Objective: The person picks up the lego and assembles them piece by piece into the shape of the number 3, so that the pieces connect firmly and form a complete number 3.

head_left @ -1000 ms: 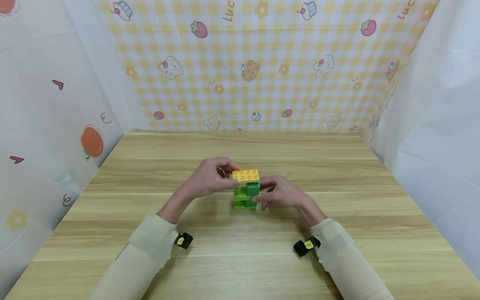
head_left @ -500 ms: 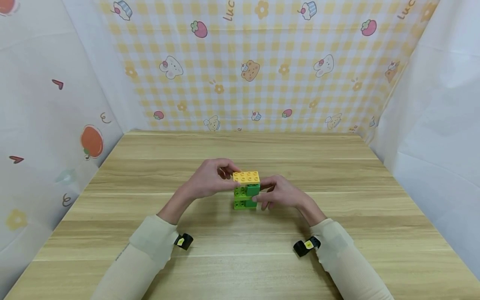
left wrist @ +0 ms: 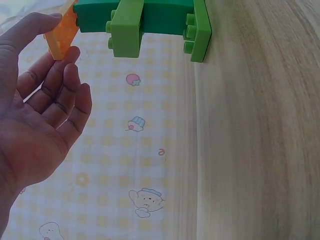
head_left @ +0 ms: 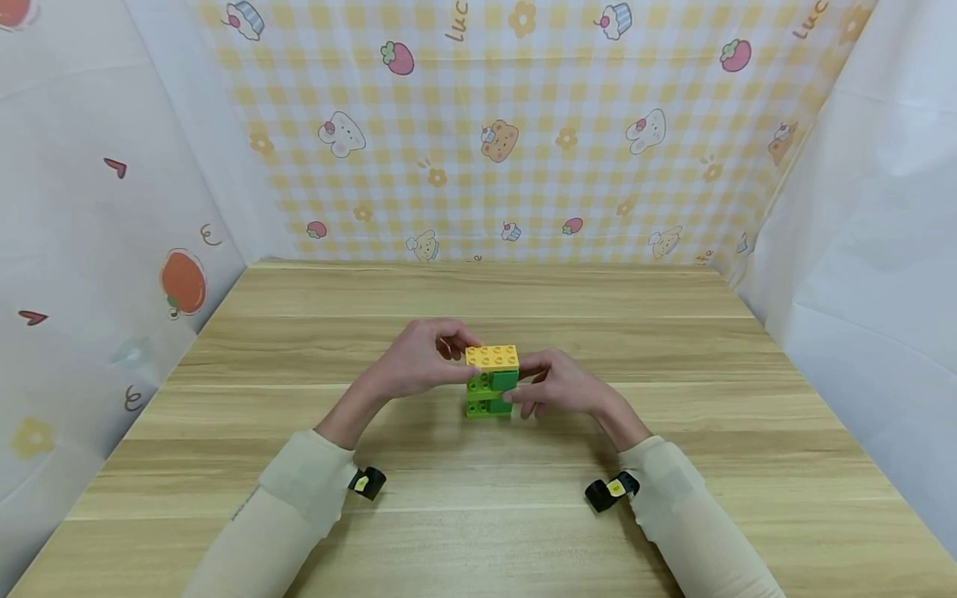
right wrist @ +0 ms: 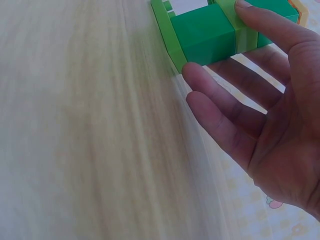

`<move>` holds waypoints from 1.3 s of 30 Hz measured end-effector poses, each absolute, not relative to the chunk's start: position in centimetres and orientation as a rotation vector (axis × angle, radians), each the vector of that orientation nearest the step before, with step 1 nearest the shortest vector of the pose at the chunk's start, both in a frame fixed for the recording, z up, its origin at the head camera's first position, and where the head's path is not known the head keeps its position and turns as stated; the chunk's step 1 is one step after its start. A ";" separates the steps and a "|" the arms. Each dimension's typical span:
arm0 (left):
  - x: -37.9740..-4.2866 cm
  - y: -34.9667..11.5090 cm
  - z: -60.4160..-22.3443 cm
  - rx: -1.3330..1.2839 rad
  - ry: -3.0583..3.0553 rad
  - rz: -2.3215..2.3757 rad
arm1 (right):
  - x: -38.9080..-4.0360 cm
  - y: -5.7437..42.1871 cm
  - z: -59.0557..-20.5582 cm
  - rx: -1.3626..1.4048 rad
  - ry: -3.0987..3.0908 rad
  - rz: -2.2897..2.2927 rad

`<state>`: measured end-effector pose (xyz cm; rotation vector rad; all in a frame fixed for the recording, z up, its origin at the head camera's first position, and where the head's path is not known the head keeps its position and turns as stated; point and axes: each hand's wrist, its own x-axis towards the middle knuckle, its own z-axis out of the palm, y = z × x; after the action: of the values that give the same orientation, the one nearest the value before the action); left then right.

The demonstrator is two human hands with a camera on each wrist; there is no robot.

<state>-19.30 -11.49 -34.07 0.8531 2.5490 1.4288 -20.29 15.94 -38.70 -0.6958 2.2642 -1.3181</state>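
Observation:
A yellow building brick point(head_left: 492, 357) with two rows of studs lies across the top of a stack at the table's middle. My left hand point(head_left: 420, 359) pinches its left end between thumb and fingers. Below it comes a dark green brick point(head_left: 504, 380) on the right side. A light green brick point(left wrist: 126, 30) sits midway, then another dark green brick point(right wrist: 203, 35). At the bottom lies a light green brick point(left wrist: 201, 35), flat on the table. My right hand point(head_left: 562, 384) grips the stack's right side, its thumb on the middle light green brick. The left wrist view shows the yellow brick meeting the upper dark green one.
The wood-grain table point(head_left: 478, 515) stretches around the stack on all sides. A yellow checked cloth point(head_left: 478, 166) hangs behind its far edge. White cloths stand at the left point(head_left: 82, 208) and right point(head_left: 882, 249).
My left hand has lowered the yellow brick slightly, so the studs of the upper dark green brick are now covered. My right hand has stayed in place on the stack.

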 end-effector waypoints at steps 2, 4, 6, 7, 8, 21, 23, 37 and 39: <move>-19.3 -11.5 -34.1 0.856 2.547 1.429 | -20.3 15.9 -38.7 -0.695 2.264 -1.318; -19.3 -11.4 -34.1 0.858 2.547 1.425 | -20.3 15.9 -38.7 -0.694 2.264 -1.319; -19.3 -11.4 -34.2 0.861 2.547 1.423 | -20.3 15.9 -38.7 -0.694 2.262 -1.320; -19.3 -11.4 -34.2 0.862 2.547 1.422 | -20.3 15.9 -38.7 -0.693 2.262 -1.320; -19.3 -11.4 -34.2 0.864 2.546 1.422 | -20.3 15.9 -38.7 -0.692 2.262 -1.321; -19.3 -11.5 -34.3 0.876 2.538 1.426 | -20.3 16.0 -38.8 -0.744 2.275 -1.303; -19.3 -11.5 -34.3 0.872 2.541 1.425 | -20.3 15.9 -38.7 -0.755 2.293 -1.289; -19.2 -11.7 -34.2 0.860 2.555 1.397 | -20.1 15.4 -38.1 -0.784 2.331 -1.485; -19.2 -11.7 -34.2 0.858 2.552 1.398 | -20.0 15.3 -37.9 -0.788 2.315 -1.536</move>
<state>-19.25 -11.70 -34.23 0.8581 2.5524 1.3979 -19.95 15.29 -37.86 -0.7881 2.3148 -1.5360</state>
